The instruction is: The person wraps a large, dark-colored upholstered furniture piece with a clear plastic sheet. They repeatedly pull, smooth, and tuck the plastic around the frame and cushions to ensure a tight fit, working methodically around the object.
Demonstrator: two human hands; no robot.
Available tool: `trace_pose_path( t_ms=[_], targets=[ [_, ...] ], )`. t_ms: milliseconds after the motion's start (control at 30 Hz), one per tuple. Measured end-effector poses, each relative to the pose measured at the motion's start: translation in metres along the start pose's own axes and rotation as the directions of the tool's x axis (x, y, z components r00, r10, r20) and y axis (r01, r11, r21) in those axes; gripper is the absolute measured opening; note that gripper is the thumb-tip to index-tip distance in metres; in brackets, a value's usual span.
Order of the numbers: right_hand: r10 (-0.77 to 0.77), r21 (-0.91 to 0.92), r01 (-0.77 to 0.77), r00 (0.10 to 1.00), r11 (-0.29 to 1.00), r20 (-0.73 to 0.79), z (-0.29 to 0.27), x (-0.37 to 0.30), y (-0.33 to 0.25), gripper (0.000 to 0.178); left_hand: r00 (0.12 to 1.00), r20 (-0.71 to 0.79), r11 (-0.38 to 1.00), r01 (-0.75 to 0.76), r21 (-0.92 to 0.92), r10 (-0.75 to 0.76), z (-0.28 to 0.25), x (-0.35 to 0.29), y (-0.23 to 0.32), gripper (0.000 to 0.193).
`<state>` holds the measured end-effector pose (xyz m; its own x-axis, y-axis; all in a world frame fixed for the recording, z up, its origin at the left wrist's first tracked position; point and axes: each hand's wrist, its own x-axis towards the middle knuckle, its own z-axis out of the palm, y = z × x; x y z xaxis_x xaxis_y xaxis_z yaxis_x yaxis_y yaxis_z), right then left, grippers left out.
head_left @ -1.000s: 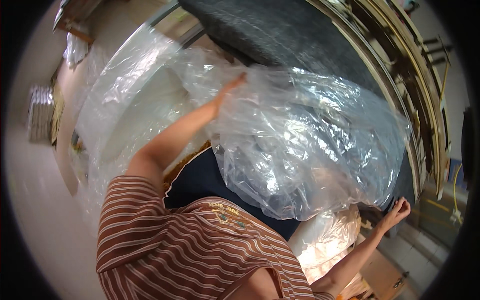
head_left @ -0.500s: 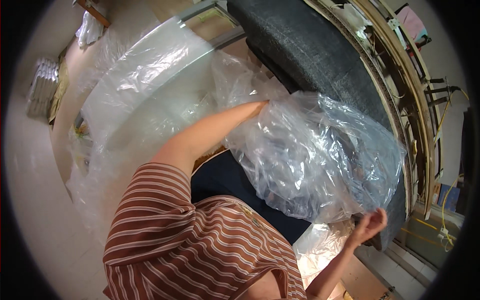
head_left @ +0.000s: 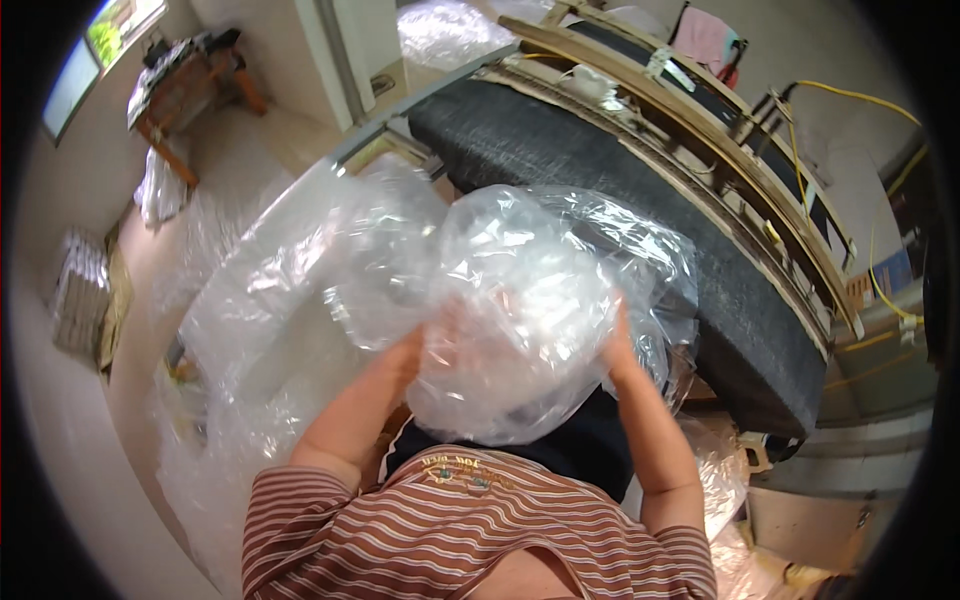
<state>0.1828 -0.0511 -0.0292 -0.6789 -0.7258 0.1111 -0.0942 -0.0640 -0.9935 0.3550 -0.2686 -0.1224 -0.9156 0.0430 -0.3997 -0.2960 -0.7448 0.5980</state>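
A big, crumpled bundle of clear plastic film point(head_left: 520, 300) is gathered in front of my body, shiny and loosely bunched. My left hand point(head_left: 447, 318) grips its left side and shows only dimly through the film. On the opposite side, my right hand point(head_left: 618, 335) presses against the bundle, its fingers partly covered and blurred. More loose film point(head_left: 385, 240) trails off to the left, and a glossy fold point(head_left: 660, 250) lies to the right over the black padded surface.
Beyond the bundle runs a long black padded bench point(head_left: 600, 180), with a wooden machine frame point(head_left: 700, 140) along its far side. Plastic sheeting point(head_left: 270, 290) spreads on the left. A stack of folded plastic point(head_left: 82, 300) sits by the wall, and a wooden stool point(head_left: 190, 95) stands far left.
My right hand has come up from the lower right, where it was off the film, to the bundle's side. The bundle is gathered more compactly and centrally. My view has turned.
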Motion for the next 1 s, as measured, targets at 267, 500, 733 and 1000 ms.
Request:
trace_pose_path(
  t_ms=[267,500,733,1000],
  targets=[
    [-0.159,0.229,0.085,0.932,0.970,0.326,0.029,0.011,-0.119,0.061,0.981,-0.125,0.988,-0.153,-0.030,0.148,0.008,0.048,0.061,0.040],
    [-0.341,-0.415,0.415,0.908,0.810,0.245,-0.117,0.006,-0.116,0.037,0.408,-0.312,0.334,0.016,0.942,0.858,-0.108,-0.187,0.244,0.034],
    [-0.458,-0.945,-0.257,0.828,0.203,-0.323,-0.355,-0.130,-0.005,0.037,-0.267,-0.193,0.281,0.959,0.044,0.944,-0.101,-0.657,0.249,0.029],
    [-0.391,-0.837,-0.466,0.741,0.286,-0.546,-0.351,-0.139,0.000,0.037,-0.179,-0.112,0.093,0.839,-0.536,0.977,-0.098,-0.687,0.286,0.026]
  ],
)
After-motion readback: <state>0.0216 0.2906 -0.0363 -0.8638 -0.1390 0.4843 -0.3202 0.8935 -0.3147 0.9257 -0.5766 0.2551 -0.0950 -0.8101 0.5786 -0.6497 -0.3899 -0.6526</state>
